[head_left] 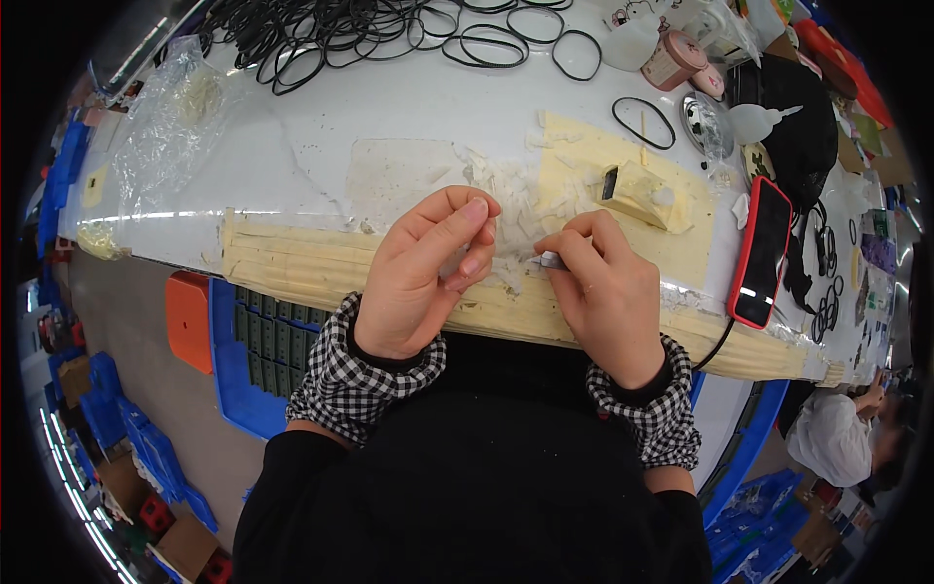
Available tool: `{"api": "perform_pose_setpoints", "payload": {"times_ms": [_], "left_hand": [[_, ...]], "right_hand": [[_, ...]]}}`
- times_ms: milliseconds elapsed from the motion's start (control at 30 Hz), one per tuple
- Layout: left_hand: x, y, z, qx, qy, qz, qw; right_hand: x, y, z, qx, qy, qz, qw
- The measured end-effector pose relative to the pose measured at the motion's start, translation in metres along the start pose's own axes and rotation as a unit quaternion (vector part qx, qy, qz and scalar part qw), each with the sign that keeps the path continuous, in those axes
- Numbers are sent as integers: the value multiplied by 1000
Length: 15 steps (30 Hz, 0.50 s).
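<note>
My left hand [413,268] is raised over the near edge of the table, its thumb and index fingertip pressed together. Whatever may be in that pinch is too small to make out. My right hand [615,297] is closed on a small flat grey metal piece, like a blade [552,261], whose end shows at the fingertips. Beyond both hands lie white scraps [516,200], spread in a loose heap. A yellow taped block [642,195] with a dark slot stands on a yellow sheet [574,136], just beyond my right hand.
Many black rubber rings [341,34] cover the far side. A red-cased phone [761,251] with a cable lies at the right, near a pink tin [673,60] and a squeeze bottle [759,122]. Below the left edge is a blue crate [229,360] of dark parts.
</note>
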<state>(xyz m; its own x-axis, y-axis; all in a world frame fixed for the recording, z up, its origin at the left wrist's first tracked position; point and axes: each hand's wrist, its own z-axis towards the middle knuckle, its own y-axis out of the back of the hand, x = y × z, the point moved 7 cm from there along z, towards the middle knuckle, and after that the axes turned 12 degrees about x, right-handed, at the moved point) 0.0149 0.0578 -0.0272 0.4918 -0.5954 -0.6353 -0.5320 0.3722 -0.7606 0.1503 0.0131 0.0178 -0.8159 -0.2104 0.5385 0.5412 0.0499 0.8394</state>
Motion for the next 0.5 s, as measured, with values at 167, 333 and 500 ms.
{"api": "perform_pose_setpoints", "payload": {"times_ms": [167, 333, 500], "left_hand": [[7, -5, -1, 18, 28, 37, 999], [17, -14, 4, 36, 50, 41, 997], [20, -11, 8, 9, 46, 56, 997]], "right_hand": [[0, 15, -3, -64, -17, 155, 986], [13, 24, -2, -76, -7, 159, 984], [14, 23, -2, -95, 18, 132, 987]]}}
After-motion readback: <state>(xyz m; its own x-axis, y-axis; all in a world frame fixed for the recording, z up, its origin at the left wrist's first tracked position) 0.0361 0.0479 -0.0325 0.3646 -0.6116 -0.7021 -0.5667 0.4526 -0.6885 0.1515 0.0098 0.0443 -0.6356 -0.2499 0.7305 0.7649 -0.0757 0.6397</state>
